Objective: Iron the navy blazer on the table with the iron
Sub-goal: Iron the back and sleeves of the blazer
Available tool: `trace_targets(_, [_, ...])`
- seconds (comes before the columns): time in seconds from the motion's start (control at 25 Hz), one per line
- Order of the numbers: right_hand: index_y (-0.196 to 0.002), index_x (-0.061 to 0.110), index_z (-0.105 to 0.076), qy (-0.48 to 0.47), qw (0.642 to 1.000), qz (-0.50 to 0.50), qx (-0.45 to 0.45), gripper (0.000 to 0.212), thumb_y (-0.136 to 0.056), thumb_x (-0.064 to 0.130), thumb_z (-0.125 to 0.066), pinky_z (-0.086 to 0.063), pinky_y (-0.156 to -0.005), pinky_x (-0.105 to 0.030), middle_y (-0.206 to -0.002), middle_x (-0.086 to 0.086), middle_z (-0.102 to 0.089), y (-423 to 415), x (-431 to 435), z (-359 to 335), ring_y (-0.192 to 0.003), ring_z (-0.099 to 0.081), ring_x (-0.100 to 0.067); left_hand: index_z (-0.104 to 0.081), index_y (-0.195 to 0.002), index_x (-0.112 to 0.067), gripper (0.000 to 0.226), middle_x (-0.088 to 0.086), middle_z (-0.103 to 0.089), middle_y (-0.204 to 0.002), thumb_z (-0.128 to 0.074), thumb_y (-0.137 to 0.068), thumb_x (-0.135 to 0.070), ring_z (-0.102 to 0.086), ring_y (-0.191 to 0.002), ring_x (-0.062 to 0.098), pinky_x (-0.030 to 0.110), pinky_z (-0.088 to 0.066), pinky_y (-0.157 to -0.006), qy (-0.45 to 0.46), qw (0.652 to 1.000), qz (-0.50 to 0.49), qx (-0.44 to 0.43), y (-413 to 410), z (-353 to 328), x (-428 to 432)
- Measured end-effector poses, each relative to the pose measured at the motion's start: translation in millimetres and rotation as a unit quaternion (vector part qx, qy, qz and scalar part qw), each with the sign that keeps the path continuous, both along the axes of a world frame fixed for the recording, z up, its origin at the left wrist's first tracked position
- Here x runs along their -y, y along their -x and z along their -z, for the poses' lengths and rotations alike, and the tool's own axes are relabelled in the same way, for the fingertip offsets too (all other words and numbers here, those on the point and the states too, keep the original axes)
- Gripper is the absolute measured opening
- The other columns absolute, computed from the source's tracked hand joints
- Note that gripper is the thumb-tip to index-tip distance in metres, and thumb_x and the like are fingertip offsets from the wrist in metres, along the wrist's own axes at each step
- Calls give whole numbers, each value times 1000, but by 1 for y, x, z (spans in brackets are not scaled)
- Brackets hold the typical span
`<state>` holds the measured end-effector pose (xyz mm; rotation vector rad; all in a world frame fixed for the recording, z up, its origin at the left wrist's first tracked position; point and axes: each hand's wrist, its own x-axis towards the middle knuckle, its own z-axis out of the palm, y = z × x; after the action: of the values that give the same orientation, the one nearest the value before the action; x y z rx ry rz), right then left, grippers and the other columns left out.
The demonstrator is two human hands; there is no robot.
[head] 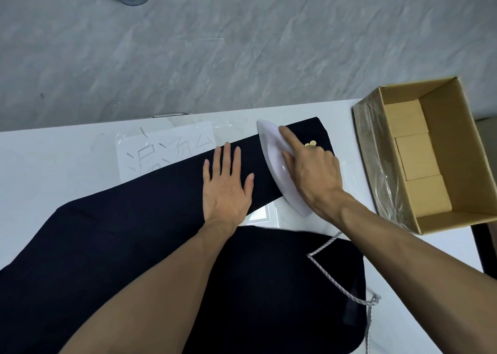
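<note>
Head view: left hand lies flat, fingers spread, on the navy blazer; right hand grips the iron just beside it.

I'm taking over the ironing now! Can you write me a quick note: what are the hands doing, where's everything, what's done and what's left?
Left hand: flat, fingers straight, pressing the sleeve.
Right hand: grips the iron, index finger along its top.
Things: the iron sits on the sleeve by the gold buttons. The blazer is spread on the table; the cord trails over it. An open box stands at the right.
Done: can't tell which parts are pressed.
Left: probably finish this sleeve, then the rest of the blazer.
</note>
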<state>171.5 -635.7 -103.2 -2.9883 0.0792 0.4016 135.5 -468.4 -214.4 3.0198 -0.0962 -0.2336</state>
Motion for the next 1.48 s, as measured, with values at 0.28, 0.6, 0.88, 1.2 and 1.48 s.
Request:
trace_targets(0.28, [-154, 31, -18, -221, 915, 328, 76, 62, -98, 12, -37, -43, -72, -36, -68, 3, -52, 27, 18, -34, -65, -53, -27, -13, -158, -22, 58, 8, -10, -166, -14, -105, -45, -9, -152, 26, 45, -10, -123, 6, 1000, 5, -26, -1, -18, 2])
trace_targets(0.6, [-153, 35, -15, -254, 835, 488, 27, 62, -97, 11, -31, -38, -73, -33, -84, -12, -65, 28, -24, -12, -80, -61, -31, -19, -158, -24, 50, 1, -14, -165, -18, -108, -29, -8, -153, 19, 36, -4, -125, 78, 992, 102, -11, -20, -16, -35])
trace_targets(0.88, [-152, 36, -16, -217, 817, 534, 24, 63, -97, 11, -36, -33, -71, -34, -98, -13, -62, 14, -50, -3, -76, -49, -26, -17, -158, -20, 52, 2, -15, -165, -15, -106, -30, -9, -153, 19, 38, -8, -125, 69, 992, 103, -9, -20, -12, -37])
trace_targets(1.2, [-152, 33, -15, -192, 808, 557, 20, 66, -95, 9, -39, -36, -75, -36, -106, -16, -62, -11, -28, -7, -83, -50, -30, -14, -158, -18, 53, 3, -14, -165, -16, -107, -30, -10, -152, 22, 39, -10, -124, 35, 994, 107, -5, -21, -8, -35])
trace_targets(1.48, [-153, 32, -15, -192, 808, 557, 17, 67, -96, 8, -41, -36, -72, -35, -99, -13, -62, 1, -41, -5, -81, -53, -30, -17, -157, -17, 53, 5, -18, -164, -20, -106, -29, -14, -152, 22, 40, -12, -124, 48, 993, 105, -5, -22, -10, -35])
